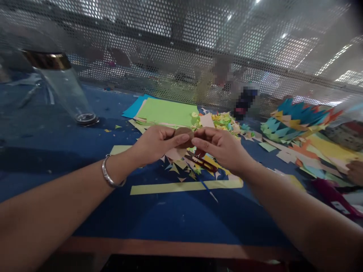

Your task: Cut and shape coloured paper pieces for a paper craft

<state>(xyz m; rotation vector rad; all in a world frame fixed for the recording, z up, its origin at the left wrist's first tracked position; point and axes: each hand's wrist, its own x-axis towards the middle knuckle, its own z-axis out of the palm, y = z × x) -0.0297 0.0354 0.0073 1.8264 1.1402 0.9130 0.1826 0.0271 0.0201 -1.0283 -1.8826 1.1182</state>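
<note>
My left hand (159,143) is closed around a brown round thing (183,131) that looks like a roll of tape, its thumb lying across the front. At the roll's right edge, the fingers and thumb of my right hand (219,147) are pinched together, so both hands meet on it above the table. Just below them lie scissors (208,165) with dark red handles, among cut paper scraps (178,166). A long pale yellow paper strip (164,188) runs across the table there, with a thin blue pen-like stick (204,185) lying over it.
Green paper sheets (167,111) are stacked behind my hands, beside a heap of scraps (224,122). A clear bottle (68,88) stands at left on the blue table (170,223). At right are a paper crown (295,121), a magenta object (334,194) and another person's hand (356,172). Perforated metal (159,45) rises behind.
</note>
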